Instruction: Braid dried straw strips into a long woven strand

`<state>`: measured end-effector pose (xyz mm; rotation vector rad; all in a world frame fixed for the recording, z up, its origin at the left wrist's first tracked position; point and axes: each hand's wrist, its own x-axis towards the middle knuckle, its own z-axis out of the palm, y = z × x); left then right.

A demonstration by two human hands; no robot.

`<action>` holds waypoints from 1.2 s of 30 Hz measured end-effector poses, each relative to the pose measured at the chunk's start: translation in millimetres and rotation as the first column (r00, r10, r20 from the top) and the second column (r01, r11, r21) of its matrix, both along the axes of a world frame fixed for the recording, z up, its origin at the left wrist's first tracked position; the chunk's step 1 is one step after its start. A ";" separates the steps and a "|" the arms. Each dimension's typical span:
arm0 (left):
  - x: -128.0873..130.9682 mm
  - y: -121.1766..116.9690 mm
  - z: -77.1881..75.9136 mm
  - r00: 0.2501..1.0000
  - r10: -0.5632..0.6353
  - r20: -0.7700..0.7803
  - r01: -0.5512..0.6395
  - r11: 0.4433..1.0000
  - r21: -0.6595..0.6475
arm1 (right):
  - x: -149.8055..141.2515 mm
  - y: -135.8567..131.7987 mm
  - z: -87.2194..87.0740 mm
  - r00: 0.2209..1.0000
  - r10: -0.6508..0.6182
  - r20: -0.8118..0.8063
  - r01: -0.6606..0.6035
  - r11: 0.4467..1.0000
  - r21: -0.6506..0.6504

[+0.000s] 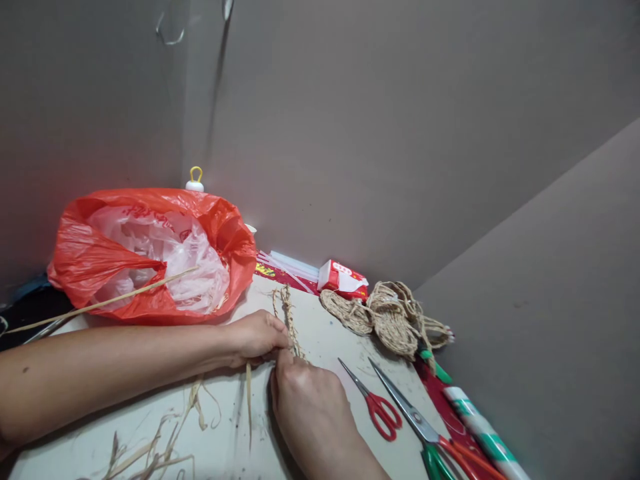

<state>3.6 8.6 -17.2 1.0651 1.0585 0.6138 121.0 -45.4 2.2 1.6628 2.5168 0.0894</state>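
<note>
While both bare hands meet over the pale, smooth, speckled tabletop (320, 333), a braided cord (287, 308) of dry, rough plant fibre runs away from them, knobbly and frayed with short bristly ends. The cord lies on the tabletop between the red bag and the small scissors, its near end reaching the fingers. The left hand (263, 337) is closed in a pinch at the cord's left side, and a flat, tapering straw strip (249, 400) hangs down below it. The right hand (313, 393) is curled shut over the cord's near end; its fingertips are hidden, so exactly what they pinch cannot be told.

Loose fibre scraps (165, 450), thin, papery and curling, lie below the left forearm. Beyond that forearm sits a crinkled red plastic bag (70, 253), its mouth open around filmy white plastic (197, 273), with a long, narrow straw (125, 295) slanting across its front.

To the right are small scissors (383, 415) with red loop handles and, beside them, large shears (417, 420) with long metal blades and red and green handles. Behind these lie coiled, coarse woven fibre pieces (395, 327), rounded in outline, next to a boxy red-and-white tissue pack (345, 279). A green-and-white roll (483, 430) lies near the shears.
</note>
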 end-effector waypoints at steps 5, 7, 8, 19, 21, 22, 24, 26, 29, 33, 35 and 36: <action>1.2 1.4 -1.8 1.000 0.001 0.027 0.000 0.999 -0.040 | -1.4 4.8 -6.9 0.999 0.033 -0.009 -0.033 0.999 0.031; 1.0 1.5 -2.5 1.000 -0.010 0.026 0.012 0.998 -0.055 | -1.9 3.1 -9.0 0.999 0.051 -0.003 -0.051 0.998 0.022; 0.8 1.3 -2.1 1.000 -0.017 0.020 0.018 0.998 -0.057 | -2.0 0.5 -8.8 0.997 0.078 -0.009 -0.078 0.997 0.012; -6.0 3.2 7.4 0.985 -0.064 0.163 0.072 0.996 -0.045 | 42.5 21.7 28.5 0.593 0.032 -0.805 0.108 0.987 0.119; -6.3 4.1 6.2 0.984 -0.077 0.163 0.085 0.995 -0.045 | 51.3 42.0 21.2 0.544 -0.098 -0.833 0.167 0.986 -0.007; -6.3 4.4 5.7 0.984 -0.081 0.161 0.089 0.995 -0.044 | 53.7 49.9 16.0 0.526 -0.184 -0.830 0.118 0.983 -0.143; -6.6 4.7 4.8 0.983 -0.089 0.162 0.097 0.994 -0.041 | 55.1 59.5 5.8 0.466 -0.339 -0.817 -0.018 0.920 -0.391; -6.9 4.9 3.9 0.980 -0.098 0.172 0.106 0.994 -0.039 | 53.7 62.1 -0.9 0.409 -0.443 -0.797 -0.134 0.835 -0.533; -7.3 5.1 1.8 0.976 -0.105 0.189 0.115 0.992 -0.043 | 51.2 60.7 -3.5 0.350 -0.521 -0.778 -0.203 0.769 -0.606; -7.0 4.8 -0.5 0.977 -0.097 0.189 0.109 0.993 -0.051 | 50.0 59.4 -4.2 0.315 -0.523 -0.792 -0.223 0.771 -0.597; -6.6 4.1 -0.4 0.979 -0.087 0.184 0.097 0.994 -0.046 | 48.7 58.0 -5.2 0.333 -0.473 -0.816 -0.200 0.810 -0.552; -6.4 3.6 -0.1 0.980 -0.084 0.181 0.093 0.995 -0.040 | 47.7 56.6 -5.5 0.360 -0.439 -0.823 -0.171 0.836 -0.521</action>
